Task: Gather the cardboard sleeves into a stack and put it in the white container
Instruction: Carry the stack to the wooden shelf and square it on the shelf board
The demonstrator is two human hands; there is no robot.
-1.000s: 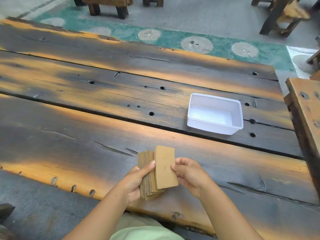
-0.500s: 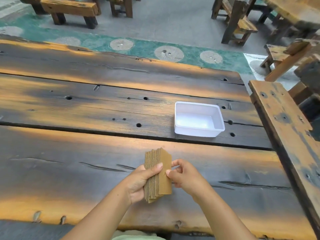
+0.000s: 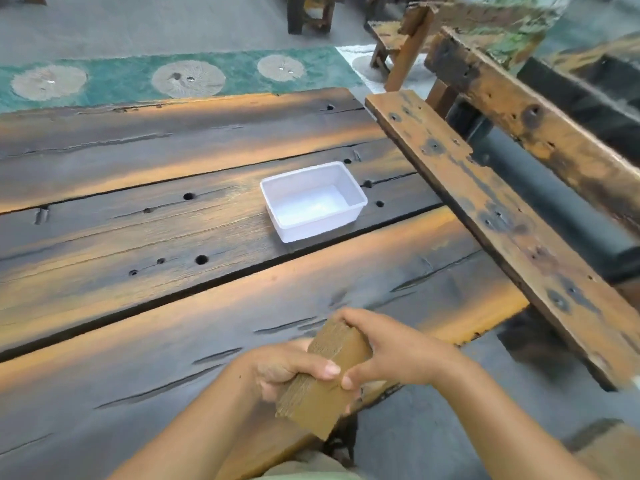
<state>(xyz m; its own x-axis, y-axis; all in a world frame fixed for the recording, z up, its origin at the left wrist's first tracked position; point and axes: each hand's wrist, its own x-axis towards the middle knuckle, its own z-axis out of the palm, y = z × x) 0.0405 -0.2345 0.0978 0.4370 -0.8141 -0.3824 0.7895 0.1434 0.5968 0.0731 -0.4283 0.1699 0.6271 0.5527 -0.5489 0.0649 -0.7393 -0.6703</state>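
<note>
Nearest the camera, a thick stack of flat brown corrugated cardboard sleeves (image 3: 323,386), squared up and tilted, gripped from both sides over the near edge of a dark, weathered plank table with orange streaks (image 3: 145,341). On the left, the left hand (image 3: 282,370), wrapped round the stack's ribbed edge, thumb lying across the top face. On the right, the right hand (image 3: 391,351), fingers curled over the far upper corner, thumb pressed to the top face just beside the left thumb. Farther out, well apart from the stack, an empty white rectangular plastic container (image 3: 313,201), open side up on the middle plank among scattered bolt holes. To the right, a rough wooden bench (image 3: 485,216). Beyond the table, a green floor mat with pale round patterns (image 3: 187,77) on grey floor.
</note>
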